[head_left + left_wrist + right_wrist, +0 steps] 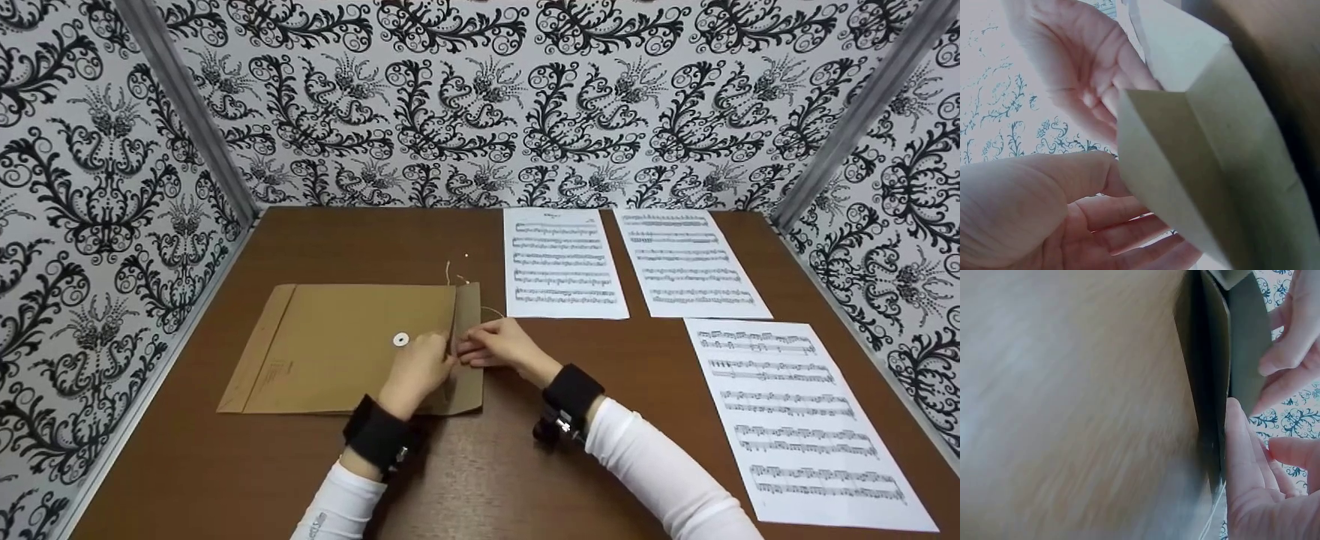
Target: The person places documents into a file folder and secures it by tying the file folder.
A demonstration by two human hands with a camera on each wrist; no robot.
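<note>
A brown kraft envelope [330, 322] with a white button [401, 340] lies on the table, its mouth and flap [468, 394] toward the right. With thumb and fingers my left hand [421, 369] pinches the edge of its upper layer at the mouth. The left wrist view shows the folded brown opening [1185, 135] spread apart. My right hand [506, 345] has its straight fingers [1241, 455] against the flap, thumb held away, in the right wrist view. A thin string [448, 271] sticks out beyond the envelope's far right corner.
Two sheets of printed music [566, 262] [690, 262] lie at the back right of the brown table [360, 240]. A third music sheet [810, 427] lies along the right side. Patterned walls [480, 105] enclose the back and both sides.
</note>
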